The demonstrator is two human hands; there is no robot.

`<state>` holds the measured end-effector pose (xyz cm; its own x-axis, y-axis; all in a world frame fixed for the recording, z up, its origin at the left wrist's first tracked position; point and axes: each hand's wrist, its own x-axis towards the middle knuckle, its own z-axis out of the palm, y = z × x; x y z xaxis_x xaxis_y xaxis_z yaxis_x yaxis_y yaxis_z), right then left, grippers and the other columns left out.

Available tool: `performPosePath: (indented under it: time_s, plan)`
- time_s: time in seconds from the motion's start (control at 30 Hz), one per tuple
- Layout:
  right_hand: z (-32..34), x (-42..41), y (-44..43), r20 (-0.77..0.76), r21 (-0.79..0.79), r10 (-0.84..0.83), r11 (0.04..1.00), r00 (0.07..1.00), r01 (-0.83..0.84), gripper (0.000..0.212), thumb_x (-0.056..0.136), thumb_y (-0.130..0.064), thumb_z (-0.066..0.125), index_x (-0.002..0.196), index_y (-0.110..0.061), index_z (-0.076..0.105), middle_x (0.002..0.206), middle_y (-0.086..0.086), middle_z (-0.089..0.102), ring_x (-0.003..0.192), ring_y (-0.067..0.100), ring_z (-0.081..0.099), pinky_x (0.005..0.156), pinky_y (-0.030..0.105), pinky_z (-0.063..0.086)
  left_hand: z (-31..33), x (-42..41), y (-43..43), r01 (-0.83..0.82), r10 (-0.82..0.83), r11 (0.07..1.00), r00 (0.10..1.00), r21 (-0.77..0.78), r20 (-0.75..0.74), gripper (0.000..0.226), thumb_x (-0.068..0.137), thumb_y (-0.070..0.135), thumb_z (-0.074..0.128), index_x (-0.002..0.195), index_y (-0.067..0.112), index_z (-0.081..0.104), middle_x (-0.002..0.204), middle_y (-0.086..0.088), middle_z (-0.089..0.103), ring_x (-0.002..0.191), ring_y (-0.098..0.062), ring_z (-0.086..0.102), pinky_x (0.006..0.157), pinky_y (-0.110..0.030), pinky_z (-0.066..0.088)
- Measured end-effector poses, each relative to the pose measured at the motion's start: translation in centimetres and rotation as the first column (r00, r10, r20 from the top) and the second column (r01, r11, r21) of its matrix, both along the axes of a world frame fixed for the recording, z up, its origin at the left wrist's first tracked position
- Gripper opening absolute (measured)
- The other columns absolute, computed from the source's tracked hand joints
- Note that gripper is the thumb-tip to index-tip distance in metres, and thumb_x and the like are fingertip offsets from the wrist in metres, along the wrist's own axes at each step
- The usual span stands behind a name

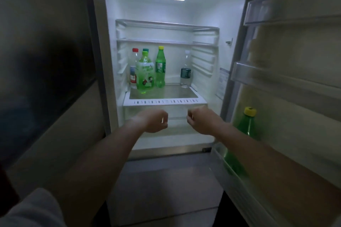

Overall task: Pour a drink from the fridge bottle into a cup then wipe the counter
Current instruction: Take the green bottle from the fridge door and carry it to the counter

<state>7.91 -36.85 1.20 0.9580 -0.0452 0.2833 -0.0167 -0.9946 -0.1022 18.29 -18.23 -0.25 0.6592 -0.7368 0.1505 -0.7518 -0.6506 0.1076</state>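
The fridge stands open and lit. On its glass shelf (164, 101) are several bottles: a wide pale green bottle (145, 75), a slim green bottle with a yellow cap (160, 68), a clear bottle with a red cap (133, 68) and a clear water bottle (185, 75). A large green bottle with a yellow cap (245, 127) stands in the lower door rack. My left hand (154, 121) and my right hand (200, 120) hover side by side just below the shelf's front edge. Both have curled fingers, hold nothing and touch nothing.
The open fridge door (295, 79) with its transparent racks fills the right side. A dark panel (46, 61) stands on the left. Below the shelf sits a clear drawer (175, 131), and beneath that the closed lower compartment front (166, 180).
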Motion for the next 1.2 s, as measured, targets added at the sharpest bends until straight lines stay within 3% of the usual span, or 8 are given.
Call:
performPosePath:
  time_s: [0.2, 0.37, 0.53, 0.67, 0.83, 0.93, 1.07, 1.2]
  plan:
    - [-0.5, 7.8, -0.6, 0.062, -0.041, 0.044, 0.998, 0.997, -0.041, 0.024, 0.095, -0.027, 0.048, 0.086, -0.014, 0.066, 0.083, 0.005, 0.066, 0.069, 0.02, 0.057, 0.055, 0.028, 0.042, -1.4, 6.0, -0.6, -0.108, 0.115, 0.987, 0.992, -0.115, 0.059, 0.016, 0.091, 0.032, 0.052, 0.084, 0.021, 0.062, 0.09, -0.001, 0.066, 0.077, -0.02, 0.059, 0.066, -0.031, 0.049]
    - [-0.6, 14.9, 0.9, 0.129, 0.058, 0.04, 0.997, 0.991, -0.048, 0.024, 0.092, -0.026, 0.048, 0.085, -0.008, 0.063, 0.084, 0.013, 0.065, 0.074, 0.032, 0.058, 0.061, 0.034, 0.044, -0.3, 10.2, -1.8, -0.195, 0.214, 0.963, 0.973, -0.186, 0.09, 0.028, 0.092, 0.035, 0.049, 0.07, 0.019, 0.05, 0.08, -0.007, 0.062, 0.072, -0.03, 0.057, 0.056, -0.032, 0.036]
    - [-0.8, 20.4, 1.7, 0.16, 0.128, 0.046, 0.99, 0.986, -0.066, 0.02, 0.092, -0.025, 0.048, 0.077, -0.013, 0.055, 0.087, 0.016, 0.066, 0.082, 0.035, 0.06, 0.062, 0.031, 0.033, 0.2, 15.1, -2.8, -0.272, 0.296, 0.923, 0.954, -0.274, 0.051, 0.028, 0.092, 0.033, 0.051, 0.067, 0.019, 0.052, 0.075, -0.004, 0.061, 0.074, -0.026, 0.059, 0.058, -0.033, 0.04]
    - [0.3, 23.7, 0.4, 0.161, 0.17, -0.036, 0.985, 0.986, 0.008, 0.019, 0.09, -0.023, 0.048, 0.081, -0.012, 0.059, 0.088, 0.015, 0.066, 0.083, 0.034, 0.061, 0.065, 0.032, 0.04, -0.3, 18.3, -5.1, -0.273, 0.288, 0.895, 0.958, -0.352, -0.01, 0.027, 0.09, 0.03, 0.051, 0.071, 0.013, 0.059, 0.076, -0.006, 0.064, 0.072, -0.028, 0.063, 0.059, -0.034, 0.049]
    - [1.0, 27.0, -2.7, 0.264, 0.251, -0.143, 0.965, 0.954, 0.076, 0.019, 0.089, -0.02, 0.051, 0.078, -0.008, 0.06, 0.081, 0.016, 0.067, 0.075, 0.033, 0.062, 0.064, 0.035, 0.046, -0.7, 21.4, -9.4, -0.224, 0.193, 0.86, 0.974, -0.458, -0.116, 0.014, 0.09, 0.023, 0.056, 0.098, 0.012, 0.058, 0.1, -0.007, 0.06, 0.091, -0.026, 0.058, 0.071, -0.034, 0.046]
    - [0.1, 28.6, -4.2, 0.315, 0.307, -0.204, 0.946, 0.927, 0.103, 0.02, 0.09, -0.019, 0.053, 0.075, -0.006, 0.057, 0.079, 0.019, 0.067, 0.071, 0.035, 0.06, 0.061, 0.036, 0.041, -1.6, 23.4, -11.5, -0.258, 0.193, 0.861, 0.963, -0.437, -0.189, 0.034, 0.088, 0.016, 0.06, 0.119, 0.007, 0.05, 0.121, -0.014, 0.052, 0.111, -0.031, 0.053, 0.09, -0.039, 0.045]
    - [-1.9, 30.7, -5.8, 0.248, 0.316, -0.248, 0.934, 0.936, 0.164, 0.019, 0.092, -0.02, 0.051, 0.077, -0.009, 0.053, 0.082, 0.015, 0.065, 0.075, 0.031, 0.061, 0.061, 0.031, 0.036, -2.4, 25.8, -13.1, -0.394, 0.267, 0.79, 0.911, -0.469, -0.315, 0.064, 0.087, 0.01, 0.065, 0.14, 0.003, 0.031, 0.143, -0.019, 0.037, 0.127, -0.035, 0.046, 0.103, -0.04, 0.041]
    - [-3.8, 32.4, -6.6, 0.231, 0.307, -0.188, 0.945, 0.955, 0.112, 0.015, 0.091, -0.017, 0.052, 0.08, -0.009, 0.056, 0.086, 0.016, 0.063, 0.082, 0.033, 0.059, 0.065, 0.033, 0.035, -2.5, 28.0, -14.8, -0.467, 0.29, 0.711, 0.876, -0.526, -0.386, 0.1, 0.089, 0.007, 0.065, 0.154, 0.007, -0.011, 0.161, -0.022, 0.007, 0.14, -0.039, 0.033, 0.113, -0.043, 0.035]
